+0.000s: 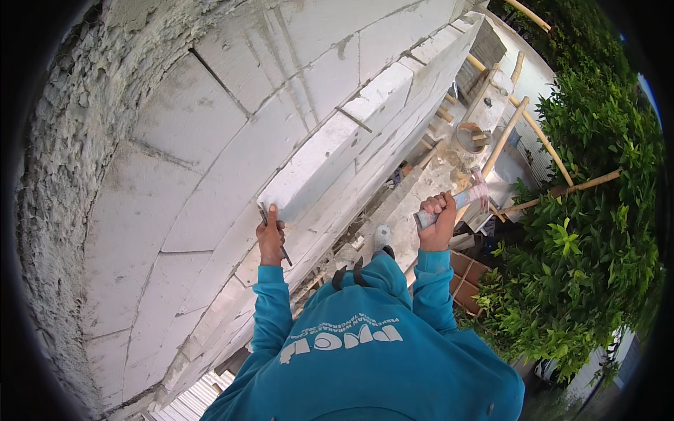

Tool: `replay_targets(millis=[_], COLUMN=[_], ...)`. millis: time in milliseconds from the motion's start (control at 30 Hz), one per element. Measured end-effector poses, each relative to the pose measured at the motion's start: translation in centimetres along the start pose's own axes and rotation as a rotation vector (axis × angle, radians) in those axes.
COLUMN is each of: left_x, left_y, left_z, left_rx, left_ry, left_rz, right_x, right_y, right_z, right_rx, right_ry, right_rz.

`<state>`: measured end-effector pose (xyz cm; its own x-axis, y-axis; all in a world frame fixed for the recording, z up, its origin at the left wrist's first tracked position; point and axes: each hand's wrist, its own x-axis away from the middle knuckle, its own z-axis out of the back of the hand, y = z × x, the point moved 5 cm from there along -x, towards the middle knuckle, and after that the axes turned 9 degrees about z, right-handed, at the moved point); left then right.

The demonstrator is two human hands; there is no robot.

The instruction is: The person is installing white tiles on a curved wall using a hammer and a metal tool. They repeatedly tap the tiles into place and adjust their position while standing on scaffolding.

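At the block's near end, left of middle, holds a rod clasped in the left hand, likely bracing against the block to steady it. Grips a hammer in the right hand, well apart, seemingly to stay clear of the dusty, pale wall on the left. Far right, looks past a bucket and poles to leaves.

Grips in the left hand a thin dark rod, tilted, just at the near end of a white block along the pale wall. Holds in the right hand, well apart, a hammer by its grey handle, head toward the right. Wears a teal top with long sleeves. Shows farther, at the right, a bucket, bamboo poles and dense green leaves.
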<state>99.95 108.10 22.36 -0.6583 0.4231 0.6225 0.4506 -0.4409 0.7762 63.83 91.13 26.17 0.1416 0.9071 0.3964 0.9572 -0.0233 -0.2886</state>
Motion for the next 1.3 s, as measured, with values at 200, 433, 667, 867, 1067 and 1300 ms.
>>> replay_targets(millis=[200,433,667,867,1067,1300], left_x=[-0.2,-0.7,-0.4,0.0,-0.1,-0.4], left_y=[-0.6,-0.1,-0.3,-0.7,0.4,1.1], left_z=[0.5,-0.5,-0.1,0.2,-0.7,-0.7], left_rx=[0.076,0.008,0.013,0.026,-0.050,-0.033], left_ry=[-0.076,-0.059,-0.030,-0.028,-0.047,-0.034], left_rz=[0.031,-0.030,-0.014,0.004,-0.045,-0.050], right_x=[0.0,5.7,2.6,0.0,3.6,5.4], right_y=[-4.0,16.0,11.0,-4.3,8.8,14.8], right_z=[1.4,-3.2,-2.0,-0.1,-1.8,-1.9], right_rx=[-0.047,0.122,0.071,-0.044,0.019,0.208], right_ry=[0.150,0.005,-0.037,0.096,0.278,-0.107], right_rz=[0.419,-0.232,-0.238,0.426,0.285,-0.511])
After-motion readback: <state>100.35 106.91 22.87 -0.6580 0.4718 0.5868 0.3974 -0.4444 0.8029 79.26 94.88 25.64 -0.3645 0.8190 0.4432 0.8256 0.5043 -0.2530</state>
